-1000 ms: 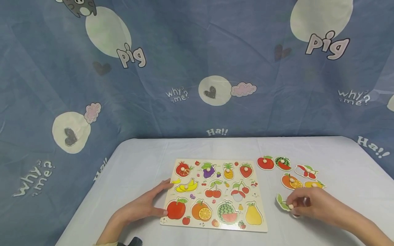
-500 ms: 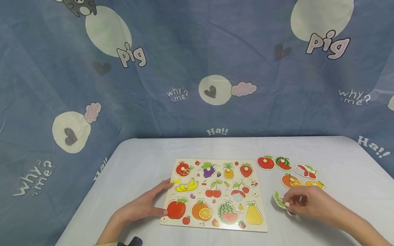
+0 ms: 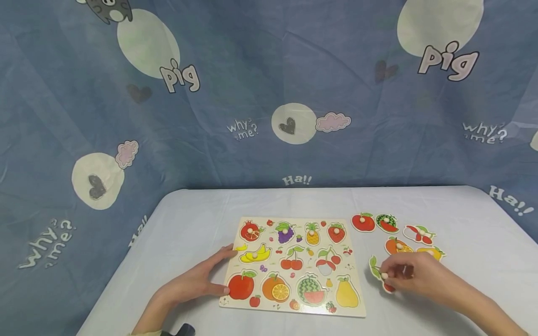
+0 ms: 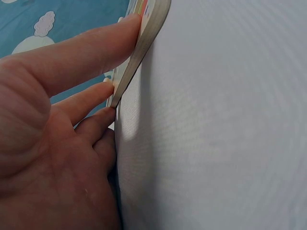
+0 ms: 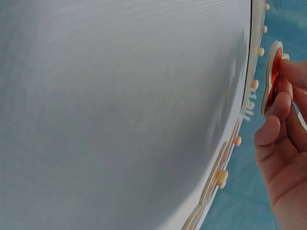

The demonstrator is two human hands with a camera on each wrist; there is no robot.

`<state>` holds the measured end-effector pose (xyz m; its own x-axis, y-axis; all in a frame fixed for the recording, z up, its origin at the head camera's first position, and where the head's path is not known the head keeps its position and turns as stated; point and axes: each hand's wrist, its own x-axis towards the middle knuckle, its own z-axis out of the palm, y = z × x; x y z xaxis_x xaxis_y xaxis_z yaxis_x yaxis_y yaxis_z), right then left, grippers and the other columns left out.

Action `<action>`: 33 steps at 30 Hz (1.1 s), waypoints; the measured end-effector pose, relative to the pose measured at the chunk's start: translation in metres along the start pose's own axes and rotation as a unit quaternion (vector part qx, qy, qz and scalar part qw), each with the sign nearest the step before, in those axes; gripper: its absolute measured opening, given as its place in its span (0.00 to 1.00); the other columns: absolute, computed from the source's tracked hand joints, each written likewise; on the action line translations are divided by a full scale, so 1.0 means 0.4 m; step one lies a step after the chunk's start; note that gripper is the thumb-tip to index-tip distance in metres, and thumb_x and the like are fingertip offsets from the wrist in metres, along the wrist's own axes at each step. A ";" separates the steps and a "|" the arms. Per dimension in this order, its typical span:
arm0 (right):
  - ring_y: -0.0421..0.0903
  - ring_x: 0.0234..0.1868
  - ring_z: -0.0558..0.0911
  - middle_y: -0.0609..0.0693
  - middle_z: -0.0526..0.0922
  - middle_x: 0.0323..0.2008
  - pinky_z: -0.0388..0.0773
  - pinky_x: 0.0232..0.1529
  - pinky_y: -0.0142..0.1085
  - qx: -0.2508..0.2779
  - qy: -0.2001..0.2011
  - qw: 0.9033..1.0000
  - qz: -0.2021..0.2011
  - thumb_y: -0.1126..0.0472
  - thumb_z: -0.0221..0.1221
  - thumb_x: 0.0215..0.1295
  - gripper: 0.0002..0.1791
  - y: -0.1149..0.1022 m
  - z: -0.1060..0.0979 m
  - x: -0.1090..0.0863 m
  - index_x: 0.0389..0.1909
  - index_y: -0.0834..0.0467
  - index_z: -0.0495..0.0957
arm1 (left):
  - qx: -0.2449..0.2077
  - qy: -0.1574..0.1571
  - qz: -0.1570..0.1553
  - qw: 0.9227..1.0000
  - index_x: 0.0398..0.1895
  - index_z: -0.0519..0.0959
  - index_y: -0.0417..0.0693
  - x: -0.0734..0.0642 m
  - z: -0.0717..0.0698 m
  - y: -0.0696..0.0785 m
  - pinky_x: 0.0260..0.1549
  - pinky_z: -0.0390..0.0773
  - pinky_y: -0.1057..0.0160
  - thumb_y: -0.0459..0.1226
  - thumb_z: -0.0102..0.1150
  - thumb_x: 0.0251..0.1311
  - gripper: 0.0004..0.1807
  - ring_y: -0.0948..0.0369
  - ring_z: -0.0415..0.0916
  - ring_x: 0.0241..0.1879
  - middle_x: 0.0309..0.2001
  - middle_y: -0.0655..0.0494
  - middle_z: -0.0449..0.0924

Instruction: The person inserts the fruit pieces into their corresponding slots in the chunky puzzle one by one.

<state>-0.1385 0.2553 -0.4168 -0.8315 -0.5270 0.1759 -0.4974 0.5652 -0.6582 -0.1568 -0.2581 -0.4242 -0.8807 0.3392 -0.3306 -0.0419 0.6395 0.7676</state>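
A wooden fruit puzzle board (image 3: 302,311) lies flat on the white table. My left hand (image 3: 195,280) rests on its left edge, thumb near the front corner and fingers further back, as the left wrist view also shows for the thumb (image 4: 96,52). To the right of the board, my right hand (image 3: 420,275) pinches a cherry puzzle piece (image 3: 373,269) by its small knob. That piece is tilted and held above the cloth; its green leaf shows, while fingers partly cover the red fruit. In the right wrist view its rim (image 5: 266,91) stands clear of the table.
Loose knobbed pieces lie beyond my right hand: an apple (image 3: 363,223), a watermelon (image 3: 387,223), a lychee (image 3: 419,234), an orange (image 3: 395,245) and a pear (image 3: 429,252). Knobbed bananas (image 3: 255,254) and strawberry (image 3: 336,232) sit in the board. A blue printed curtain (image 3: 252,158) hangs behind the table.
My right hand has moved slightly left with the cherry piece, toward the board, and the piece shows more of its face. My left hand and the board have stayed put.
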 end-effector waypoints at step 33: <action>0.33 0.28 0.76 0.30 0.78 0.27 0.74 0.26 0.29 -0.011 0.030 0.998 -0.059 0.65 0.73 0.51 0.16 -0.060 0.035 0.069 0.35 0.42 0.80 | -0.004 0.006 -0.006 1.000 0.73 0.64 0.60 0.002 0.002 -0.002 0.63 0.53 0.31 0.40 0.76 0.45 0.48 0.44 0.49 0.72 0.77 0.49 0.50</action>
<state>-0.1461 0.2183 -0.4061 -0.7794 -0.5522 0.2960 -0.5980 0.5149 -0.6142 -0.1569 -0.2578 -0.4253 -0.8853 0.3232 -0.3342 -0.0571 0.6379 0.7680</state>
